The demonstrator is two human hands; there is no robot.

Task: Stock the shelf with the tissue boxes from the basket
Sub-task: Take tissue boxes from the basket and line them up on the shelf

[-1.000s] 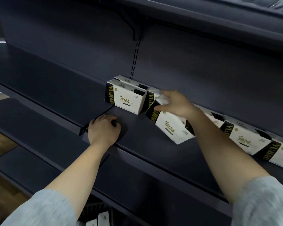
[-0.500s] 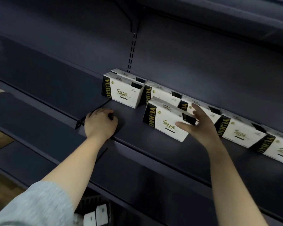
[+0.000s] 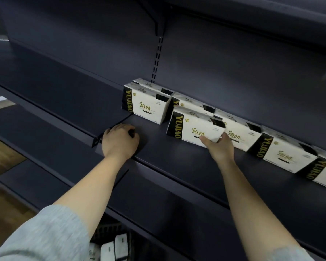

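Moved since half a second ago: right hand (image 3: 219, 147), from the front box's upper right corner down to its lower right corner; box itself unshifted.

Right hand: at 3 o'clock of centre, thumb on the front face, fingers round the right end of the white and black cardboard tissue box with gold "YUJIAO" lettering (image 3: 194, 129). Clamped on that box.
Held box: upright on the dark grey metal shelf (image 3: 177, 159), ahead of the back row, touching none of it visibly.
Left hand (image 3: 119, 142): at 9 o'clock of the held box, well apart from it, palm down on the shelf's front part, fingers curled under, gripping nothing.
Pair of matching tissue boxes (image 3: 146, 104): at 11 o'clock of the held box, one behind the other, near the slotted upright.
Row of matching tissue boxes (image 3: 282, 153): from 12 to 4 o'clock, along the back panel, side by side.
Black mesh basket (image 3: 109, 230): at 6 o'clock, below the shelf, partly hidden; white and black boxes inside (image 3: 114, 246).
Grey sleeve (image 3: 45, 236): left forearm, at 7 o'clock.
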